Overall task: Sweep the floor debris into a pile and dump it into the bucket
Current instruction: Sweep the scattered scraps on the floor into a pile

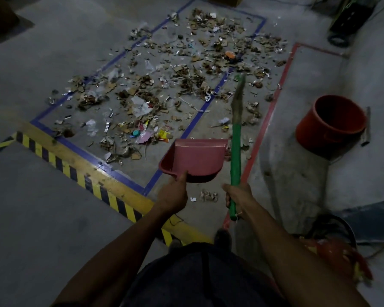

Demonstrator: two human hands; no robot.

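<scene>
Across the floor ahead of us the debris [164, 69] lies scattered inside and over the blue tape outline [111, 60], while our left hand [174, 196] clamps its fingers on the pink dustpan [195, 158] and our right hand [237, 196] wraps the green broom [235, 151], with the red bucket [330, 122] standing empty-looking to the right. We judge the sweep is best begun at the far edges with short strokes drawn inward to one heap near the bucket. No writing or brand is legible.

Debris [164, 85] scattered across taped floor, unpiled; red bucket [333, 122] upright at right, well apart.
</scene>
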